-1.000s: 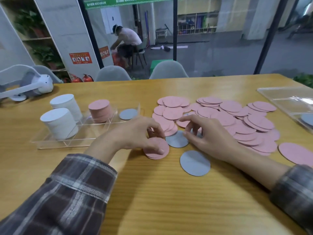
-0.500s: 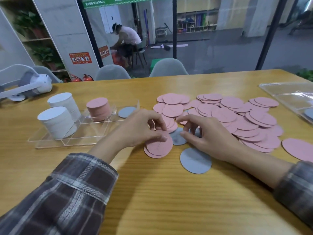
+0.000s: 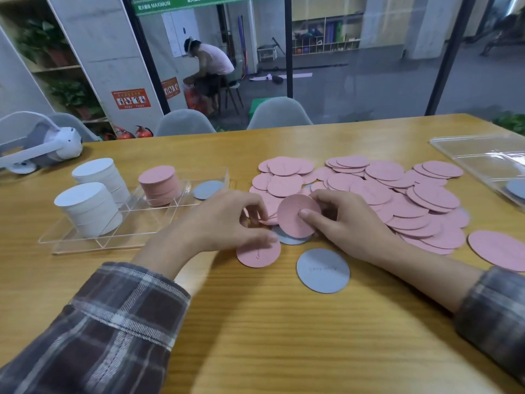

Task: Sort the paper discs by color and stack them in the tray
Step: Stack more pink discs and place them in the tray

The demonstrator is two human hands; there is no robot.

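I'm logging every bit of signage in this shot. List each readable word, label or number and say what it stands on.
"MAXIMUM": white letters, printed twice on the green banner above the window; the characters beside it are too blurred to read.
Red safety posters on the grey pillar: text too small.
Faint scribble on the loose grey disc and on the pink disc in the right hand: illegible.

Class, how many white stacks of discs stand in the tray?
2: the nearer white stack in the tray's front-left compartment, the farther white stack just behind it. None seems hidden.
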